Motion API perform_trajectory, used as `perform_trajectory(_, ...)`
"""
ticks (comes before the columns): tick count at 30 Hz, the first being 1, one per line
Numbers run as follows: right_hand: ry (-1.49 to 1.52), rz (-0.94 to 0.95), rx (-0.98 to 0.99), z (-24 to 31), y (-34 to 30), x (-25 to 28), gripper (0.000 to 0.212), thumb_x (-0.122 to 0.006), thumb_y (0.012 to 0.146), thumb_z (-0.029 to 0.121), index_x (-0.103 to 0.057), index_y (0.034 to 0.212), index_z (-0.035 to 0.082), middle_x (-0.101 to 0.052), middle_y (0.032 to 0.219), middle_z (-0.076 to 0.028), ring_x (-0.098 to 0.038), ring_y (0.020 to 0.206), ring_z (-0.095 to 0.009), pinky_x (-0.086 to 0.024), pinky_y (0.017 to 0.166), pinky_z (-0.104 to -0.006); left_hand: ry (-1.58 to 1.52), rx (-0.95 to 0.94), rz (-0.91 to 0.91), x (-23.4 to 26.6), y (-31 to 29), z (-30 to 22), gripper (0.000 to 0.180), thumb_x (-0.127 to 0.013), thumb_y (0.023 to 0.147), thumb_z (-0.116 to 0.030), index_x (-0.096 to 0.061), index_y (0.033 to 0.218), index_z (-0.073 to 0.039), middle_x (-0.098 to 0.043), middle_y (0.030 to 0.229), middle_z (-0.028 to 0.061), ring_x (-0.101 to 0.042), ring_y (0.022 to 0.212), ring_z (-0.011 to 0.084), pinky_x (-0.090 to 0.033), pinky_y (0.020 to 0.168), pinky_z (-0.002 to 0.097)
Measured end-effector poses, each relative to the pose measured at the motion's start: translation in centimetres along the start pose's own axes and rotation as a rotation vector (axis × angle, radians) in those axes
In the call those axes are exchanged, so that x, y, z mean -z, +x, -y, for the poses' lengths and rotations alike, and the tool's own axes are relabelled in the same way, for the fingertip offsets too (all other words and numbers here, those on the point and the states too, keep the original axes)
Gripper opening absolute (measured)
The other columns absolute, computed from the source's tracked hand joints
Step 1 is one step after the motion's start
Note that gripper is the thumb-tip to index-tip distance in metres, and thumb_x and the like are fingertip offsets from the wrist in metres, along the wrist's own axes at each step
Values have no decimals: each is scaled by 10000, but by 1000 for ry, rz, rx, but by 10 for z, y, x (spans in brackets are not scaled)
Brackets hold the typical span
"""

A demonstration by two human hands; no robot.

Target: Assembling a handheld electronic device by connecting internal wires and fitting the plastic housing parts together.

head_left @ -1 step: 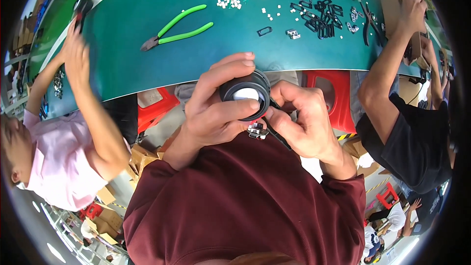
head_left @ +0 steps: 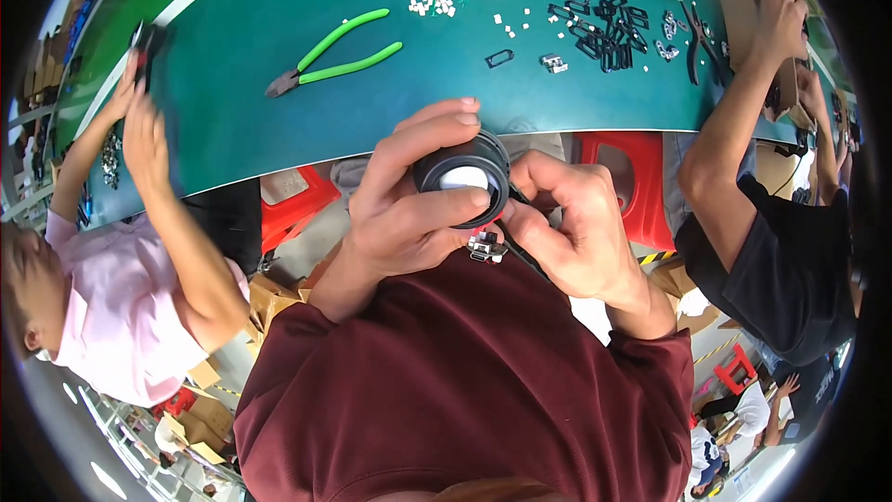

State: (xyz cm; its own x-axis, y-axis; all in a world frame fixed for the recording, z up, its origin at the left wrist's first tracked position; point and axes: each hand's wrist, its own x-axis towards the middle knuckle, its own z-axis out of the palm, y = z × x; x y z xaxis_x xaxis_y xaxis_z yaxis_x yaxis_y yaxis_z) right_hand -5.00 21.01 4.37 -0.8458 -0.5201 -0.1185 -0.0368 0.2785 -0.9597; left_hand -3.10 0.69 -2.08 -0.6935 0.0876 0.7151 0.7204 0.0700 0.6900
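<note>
In front of my chest, my left hand [head_left: 395, 204] is wrapped around a round black casing [head_left: 492, 156] with a white centre; the thumb lies across its face. Just below the casing, by my left fingers, shows a small silver metal part [head_left: 486, 246] with a bit of red above it; how it is attached cannot be made out. My right hand [head_left: 581, 223] is closed at the casing's right side, fingers curled. A thin black strip [head_left: 528, 258] runs out below the right fingers; whether it is a tool or a piece of the casing is unclear.
On the green table [head_left: 223, 130] lie green-handled cutters [head_left: 339, 56], scattered small white pieces [head_left: 432, 0], a pile of black frames [head_left: 613, 37] and black pliers [head_left: 695, 42]. Co-workers sit left and right, beside red stools [head_left: 295, 209]. A cardboard box [head_left: 739, 9] stands far right.
The left co-worker's hands and the dark object in them have shifted slightly downward. My own hands and the casing hold nearly the same place.
</note>
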Motion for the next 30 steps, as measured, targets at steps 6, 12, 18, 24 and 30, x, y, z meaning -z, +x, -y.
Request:
perform_trajectory(6,-58,15,22,6,-2,2,112,-675,866,49,-571,869,10,-533,585,-122,-558,480,-303,-413,491,-397,15,19,21,3,8,-10,425,-869,738,-23,-694,1122,-76,-558,1342,267,-590,1228,511,-549,995,554)
perform_trajectory(12,-111,33,31,2,1,6,150,-695,885,67,-555,868,19,-525,582,-119,-526,472,-311,-396,486,-402,39,69,44,6,11,-8,405,-879,738,-62,-699,1101,-70,-581,1335,249,-618,1213,459,-568,957,476)
perform_trajectory(18,399,158,-231,-14,24,21,180,-606,1007,149,-708,1027,3,-630,773,40,-511,707,-33,-442,638,-244,92,452,-21,4,38,-10,393,-889,671,-63,-697,1012,-35,-650,1213,163,-684,994,273,-555,828,338)
perform_trajectory(24,382,99,-210,13,43,47,283,-619,993,138,-565,1240,12,-732,863,-92,-608,571,-80,-471,481,-215,171,486,148,17,90,8,312,-865,763,-82,-668,995,-12,-638,1015,75,-632,1003,173,-519,822,308)
perform_trajectory(30,196,123,3,39,45,73,538,-671,913,239,-555,1332,-79,-702,1141,-190,-659,849,-128,-558,633,-236,286,473,80,14,128,4,313,-843,782,-225,-667,919,-5,-653,830,98,-666,749,184,-501,672,331)
